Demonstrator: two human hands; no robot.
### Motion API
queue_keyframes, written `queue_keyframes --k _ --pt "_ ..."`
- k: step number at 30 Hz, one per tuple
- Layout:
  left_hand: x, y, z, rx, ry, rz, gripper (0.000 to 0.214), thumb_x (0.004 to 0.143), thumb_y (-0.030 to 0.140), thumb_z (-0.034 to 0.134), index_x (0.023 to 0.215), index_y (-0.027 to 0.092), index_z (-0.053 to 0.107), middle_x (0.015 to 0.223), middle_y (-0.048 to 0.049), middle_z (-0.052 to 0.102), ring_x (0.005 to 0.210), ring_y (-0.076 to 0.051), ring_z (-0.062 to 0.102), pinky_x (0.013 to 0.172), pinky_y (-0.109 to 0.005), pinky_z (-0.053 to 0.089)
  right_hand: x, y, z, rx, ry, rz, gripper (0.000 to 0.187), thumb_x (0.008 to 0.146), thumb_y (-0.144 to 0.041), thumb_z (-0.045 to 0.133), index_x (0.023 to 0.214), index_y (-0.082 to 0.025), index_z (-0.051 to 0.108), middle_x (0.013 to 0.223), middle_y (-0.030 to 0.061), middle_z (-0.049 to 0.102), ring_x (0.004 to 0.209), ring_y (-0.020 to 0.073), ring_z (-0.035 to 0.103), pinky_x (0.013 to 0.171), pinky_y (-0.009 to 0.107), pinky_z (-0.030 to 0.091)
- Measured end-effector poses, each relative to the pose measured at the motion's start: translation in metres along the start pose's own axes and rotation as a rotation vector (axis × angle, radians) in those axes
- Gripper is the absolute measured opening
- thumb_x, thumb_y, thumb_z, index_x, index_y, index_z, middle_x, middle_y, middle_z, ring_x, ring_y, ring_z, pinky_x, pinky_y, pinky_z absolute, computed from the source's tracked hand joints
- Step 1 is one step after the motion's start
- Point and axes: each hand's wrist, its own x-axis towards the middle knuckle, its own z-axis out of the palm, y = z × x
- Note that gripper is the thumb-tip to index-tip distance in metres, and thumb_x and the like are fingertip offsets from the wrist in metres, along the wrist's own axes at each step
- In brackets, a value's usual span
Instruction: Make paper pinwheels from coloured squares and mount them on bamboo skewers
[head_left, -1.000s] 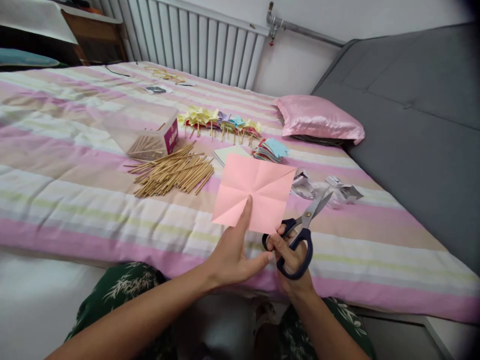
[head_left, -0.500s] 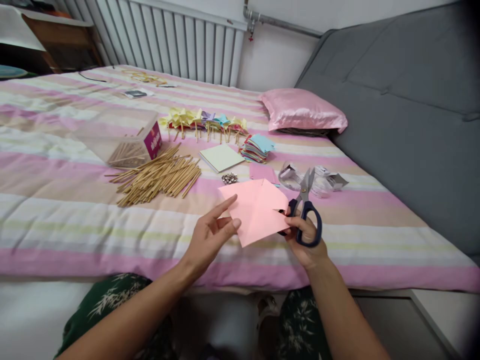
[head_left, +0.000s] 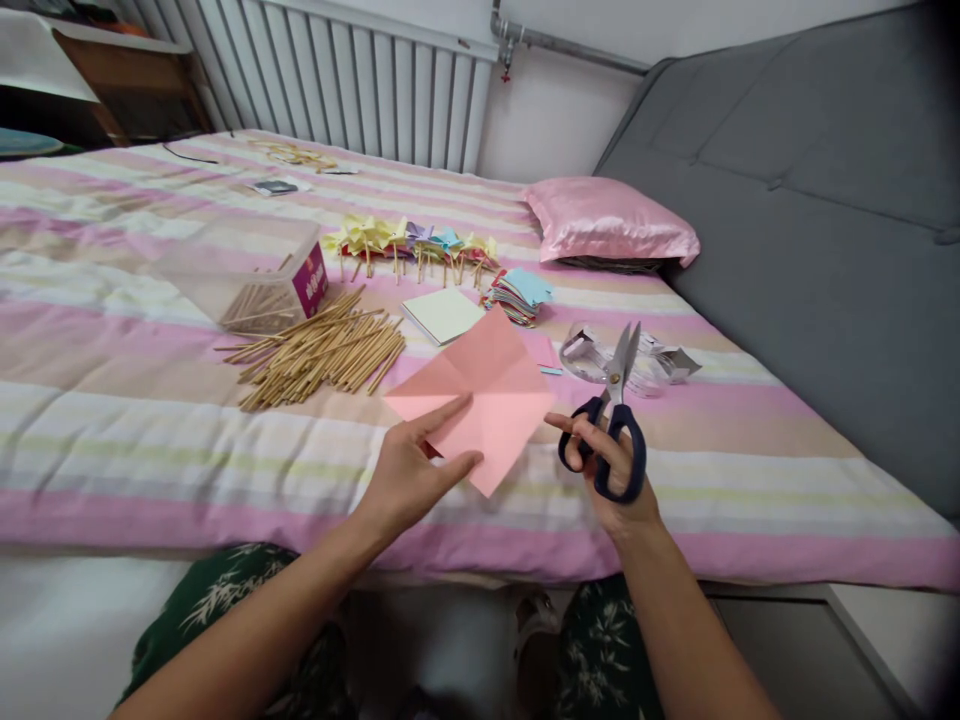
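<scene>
The creased pink sheet (head_left: pixel 499 385) is held above the striped bed (head_left: pixel 225 470) by the left hand (head_left: pixel 409 470), its thumb and forefinger spread over the front, the other fingers mostly hidden behind. Just beside its right corner, the right hand (head_left: pixel 615 460) grips dark-handled scissors (head_left: pixel 615 380), fingers curled through the loops, forefinger extended, blades slightly parted. Beyond lie wooden sticks (head_left: pixel 315 355) beside a clear plastic box (head_left: pixel 277 245). Its purple label (head_left: pixel 310 279) carries white characters too small to read.
</scene>
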Motion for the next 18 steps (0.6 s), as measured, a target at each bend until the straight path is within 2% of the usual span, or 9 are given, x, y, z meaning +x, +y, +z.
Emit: queue_keyframes --k 3,6,8,11,15,18 --pt "0.008 0.001 -0.011 0.094 0.164 0.070 0.063 0.062 0.022 0.074 0.123 0.016 0.057 0.125 -0.0099 0.058 0.088 -0.024 0.065 0.067 -0.030 0.056 -0.007 0.004 0.002 -0.076 -0.070 0.012 0.024 0.083 -0.038 0.057 0.072 -0.017 0.056 0.062 -0.0012 0.055 0.048 0.0082 0.043 0.049 0.024 0.030" --pt "0.014 0.000 -0.021 0.072 0.302 0.081 0.066 0.061 0.022 0.075 0.124 0.018 0.056 0.128 -0.0098 0.056 0.068 -0.017 0.065 0.050 -0.023 0.053 -0.018 0.008 0.009 -0.118 -0.247 0.092 0.035 0.083 -0.049 0.054 0.072 -0.016 0.055 0.057 -0.0024 0.049 0.045 0.0074 0.040 0.045 0.023 0.027" --pt "0.017 -0.002 -0.025 0.007 0.374 0.099 0.068 0.060 0.021 0.076 0.124 0.019 0.056 0.128 -0.0104 0.056 0.060 -0.012 0.061 0.045 -0.020 0.049 -0.026 0.011 0.017 -0.136 -0.349 0.152 0.040 0.080 -0.055 0.054 0.073 -0.016 0.054 0.057 -0.0031 0.045 0.045 0.0073 0.039 0.045 0.023 0.027" --pt "0.019 -0.005 -0.028 -0.106 0.416 0.126 0.070 0.060 0.021 0.076 0.126 0.021 0.054 0.131 -0.0104 0.054 0.064 -0.010 0.061 0.047 -0.018 0.048 -0.036 0.016 0.026 -0.144 -0.495 0.225 0.045 0.078 -0.061 0.052 0.080 -0.016 0.052 0.062 -0.0024 0.044 0.052 0.0092 0.040 0.050 0.024 0.031" --pt "0.018 -0.007 -0.027 -0.206 0.407 0.146 0.072 0.060 0.020 0.077 0.127 0.021 0.053 0.132 -0.0108 0.052 0.077 -0.015 0.063 0.051 -0.017 0.049 -0.042 0.024 0.030 -0.227 -0.649 0.242 0.046 0.081 -0.062 0.047 0.089 -0.017 0.049 0.068 -0.0012 0.042 0.059 0.0113 0.040 0.057 0.026 0.034" --pt "0.016 -0.006 -0.024 -0.227 0.396 0.139 0.073 0.059 0.020 0.077 0.128 0.021 0.053 0.133 -0.0104 0.051 0.070 -0.013 0.062 0.046 -0.017 0.047 -0.045 0.025 0.033 -0.267 -0.704 0.236 0.050 0.079 -0.065 0.046 0.093 -0.017 0.049 0.072 -0.0012 0.040 0.062 0.0116 0.037 0.058 0.026 0.033"
